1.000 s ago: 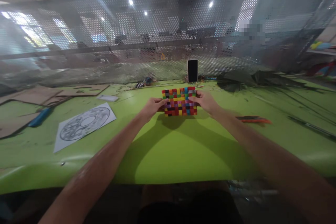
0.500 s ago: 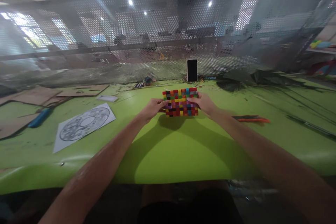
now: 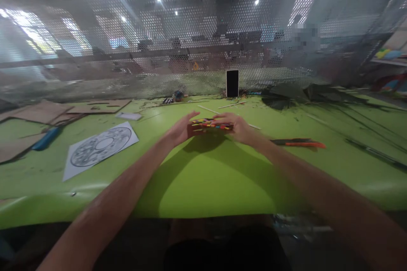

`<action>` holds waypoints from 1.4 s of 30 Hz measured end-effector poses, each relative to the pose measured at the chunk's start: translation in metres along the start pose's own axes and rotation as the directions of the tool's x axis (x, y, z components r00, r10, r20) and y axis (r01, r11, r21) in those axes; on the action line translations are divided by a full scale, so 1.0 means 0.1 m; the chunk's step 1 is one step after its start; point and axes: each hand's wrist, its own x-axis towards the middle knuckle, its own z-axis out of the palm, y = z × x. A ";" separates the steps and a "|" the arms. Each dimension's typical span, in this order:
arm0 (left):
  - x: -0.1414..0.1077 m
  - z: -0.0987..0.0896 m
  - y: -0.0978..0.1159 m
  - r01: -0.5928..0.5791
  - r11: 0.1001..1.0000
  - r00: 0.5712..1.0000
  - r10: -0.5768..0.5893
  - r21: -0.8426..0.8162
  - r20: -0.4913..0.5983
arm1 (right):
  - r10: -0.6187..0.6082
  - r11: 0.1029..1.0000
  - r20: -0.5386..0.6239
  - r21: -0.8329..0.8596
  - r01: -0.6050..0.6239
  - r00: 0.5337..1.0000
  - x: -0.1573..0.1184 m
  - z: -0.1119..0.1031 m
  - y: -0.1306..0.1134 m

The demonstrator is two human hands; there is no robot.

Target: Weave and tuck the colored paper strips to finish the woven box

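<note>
A colourful woven piece (image 3: 211,124), made of many small checks, is held up above the green table between my two hands. It is tilted so that I see it nearly edge-on. My left hand (image 3: 183,129) grips its left end, the thumb raised and the fingers under it. On the right end, my right hand (image 3: 235,127) is closed with its fingers lying over the top. Both hands' shadow falls on the table just below.
On the green table (image 3: 206,186) lie a printed circular drawing (image 3: 101,148), a blue-handled tool (image 3: 47,139), cardboard (image 3: 44,114), an orange-handled cutter (image 3: 302,143), thin strips (image 3: 208,109) and dark leaves (image 3: 286,95). A dark-screened tablet (image 3: 232,84) stands against the perforated screen (image 3: 203,42).
The woven piece has tipped from facing me to nearly flat, edge-on. My fingers have shifted with it, and the thin strips behind it now show.
</note>
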 end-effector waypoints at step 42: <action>0.08 -0.03 -0.08 -0.058 0.969 0.986 0.094 0.240 -0.140 | 0.637 0.712 -0.189 0.517 -0.476 0.747 0.03 0.23 0.10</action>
